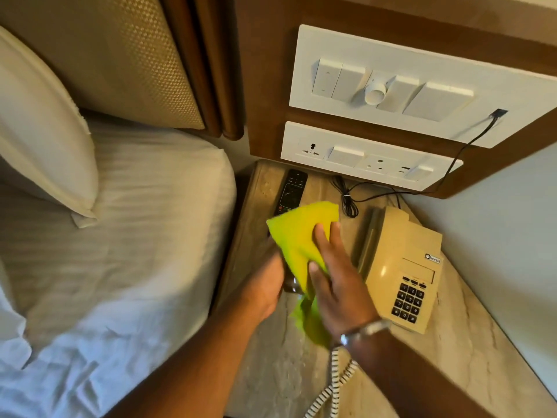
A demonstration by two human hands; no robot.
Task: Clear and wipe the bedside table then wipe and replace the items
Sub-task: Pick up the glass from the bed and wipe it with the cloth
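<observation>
The marble-topped bedside table [271, 366] stands between the bed and the wall. My left hand [265, 285] grips a small dark, shiny object [290, 286] that the cloth mostly hides; I cannot tell what it is. Pressed around that object is a yellow-green cloth [297, 233], held by my right hand [337, 282]. A black remote control [291, 188] lies at the back of the table, its near end under the cloth. To the right sits a beige push-button telephone [401, 267], and its coiled cord [334, 384] runs toward the near edge.
The bed with white sheets [120, 236] and a pillow [42, 131] lies close on the left. White switch and socket panels [370, 164] are on the wood panel behind the table. A bundled black cable [346, 197] lies at the back.
</observation>
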